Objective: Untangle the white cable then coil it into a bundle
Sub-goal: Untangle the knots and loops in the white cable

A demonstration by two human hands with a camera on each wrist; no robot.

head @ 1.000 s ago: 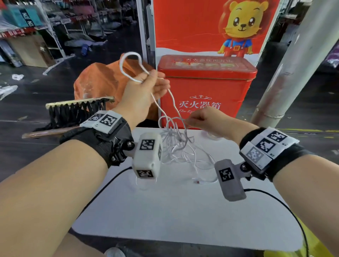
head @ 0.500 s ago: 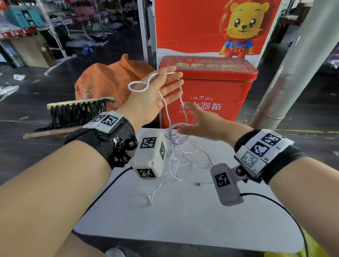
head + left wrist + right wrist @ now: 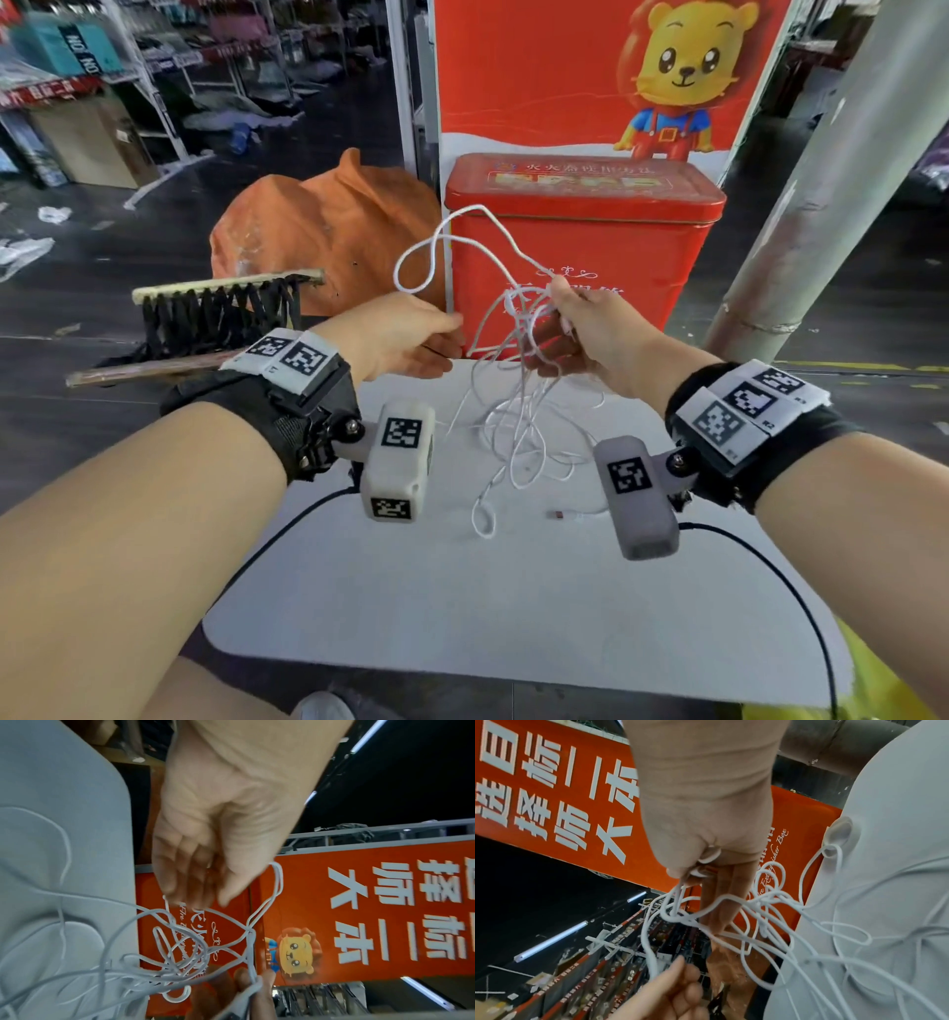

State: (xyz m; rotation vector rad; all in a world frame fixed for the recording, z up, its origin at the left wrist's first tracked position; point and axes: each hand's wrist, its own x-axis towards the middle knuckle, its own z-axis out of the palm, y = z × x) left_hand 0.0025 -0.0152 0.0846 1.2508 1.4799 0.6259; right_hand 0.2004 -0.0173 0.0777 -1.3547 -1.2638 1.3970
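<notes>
My right hand [image 3: 590, 329] pinches the white cable [image 3: 518, 411] near the top of its tangle, thumb and curled fingers closing on several strands at once; that grip is closed on the cable. From the right wrist view the strands bunch under my thumb [image 3: 680, 870] and spill past my fingers in crossing loops.

My left hand [image 3: 405, 339] is raised just beside it, fingers [image 3: 180, 874] held loosely together and pointing toward the tangle. One thin strand runs close past the thumb, but I cannot tell whether that grip has closed on it or only touches it.

The cable is thin, round and white, and very much knotted. Above my hands a long loop [image 3: 436, 246] stands up in the air, narrowing to a small teardrop at its left end. Below my right hand the rest hangs as a loose snarl of overlapping loops, the lower ones lying on the pale grey surface [image 3: 513, 616]. One end trails toward me there and finishes in a small connector [image 3: 557, 514] with a dark reddish tip.

Behind the surface stands a red metal box [image 3: 585, 241].
</notes>
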